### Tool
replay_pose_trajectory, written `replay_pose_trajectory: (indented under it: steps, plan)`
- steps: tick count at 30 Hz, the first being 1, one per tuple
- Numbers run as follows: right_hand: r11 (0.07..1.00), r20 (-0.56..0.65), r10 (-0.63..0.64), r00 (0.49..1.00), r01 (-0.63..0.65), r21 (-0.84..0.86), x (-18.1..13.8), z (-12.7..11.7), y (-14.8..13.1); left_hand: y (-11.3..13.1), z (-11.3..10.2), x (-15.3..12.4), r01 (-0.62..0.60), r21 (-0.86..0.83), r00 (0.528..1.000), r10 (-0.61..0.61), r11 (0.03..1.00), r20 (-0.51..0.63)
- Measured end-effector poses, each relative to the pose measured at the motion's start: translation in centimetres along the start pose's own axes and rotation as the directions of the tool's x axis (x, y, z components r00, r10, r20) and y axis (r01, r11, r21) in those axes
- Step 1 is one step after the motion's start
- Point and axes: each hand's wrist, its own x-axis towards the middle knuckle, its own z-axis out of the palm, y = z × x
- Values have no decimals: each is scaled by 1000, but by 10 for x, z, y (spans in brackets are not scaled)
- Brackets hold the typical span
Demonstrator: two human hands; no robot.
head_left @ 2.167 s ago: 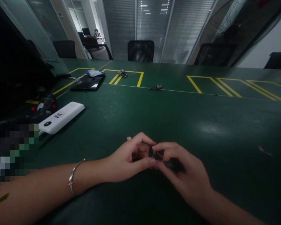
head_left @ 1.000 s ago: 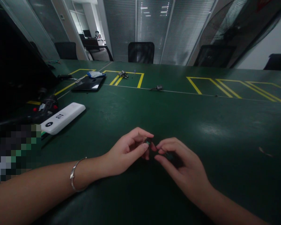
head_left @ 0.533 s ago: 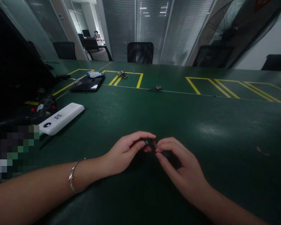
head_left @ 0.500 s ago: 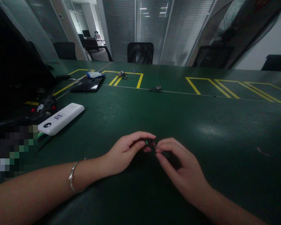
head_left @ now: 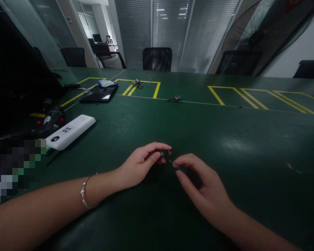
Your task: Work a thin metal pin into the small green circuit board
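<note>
Both of my hands rest low on the dark green table (head_left: 225, 125), near its front edge. My left hand (head_left: 142, 164), with a silver bracelet (head_left: 84, 191) on the wrist, pinches a small dark part with a green spot (head_left: 164, 153) between thumb and fingers. My right hand (head_left: 199, 181) is closed in a pinch on a thin metal pin or tool (head_left: 174, 164) whose tip points at that small part. The two hands almost touch. What the pin is exactly is too small to make out.
A white power bank (head_left: 69, 131) lies at the left beside a dark tool with red buttons (head_left: 48, 120). Farther back lie a black tablet (head_left: 98, 93), a blue-white item (head_left: 106, 83) and small metal parts (head_left: 137, 83) (head_left: 176, 98). Yellow tape boxes mark the table. Chairs stand behind.
My hands have drawn slightly apart and shifted a little farther from me. The thin pin now shows between the right fingers and the small part in the left hand.
</note>
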Motion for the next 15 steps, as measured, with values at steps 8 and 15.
replay_pose_trajectory:
  steps: [8,15]
  plan:
    - [994,-79,7,997,-15,-111,4,2,8,-2,-3,1,-65,128,998,67,990,-11]
    - [984,-94,-45,995,28,-177,10,3,10,-10,-3,1,-18,77,998,22,997,-52]
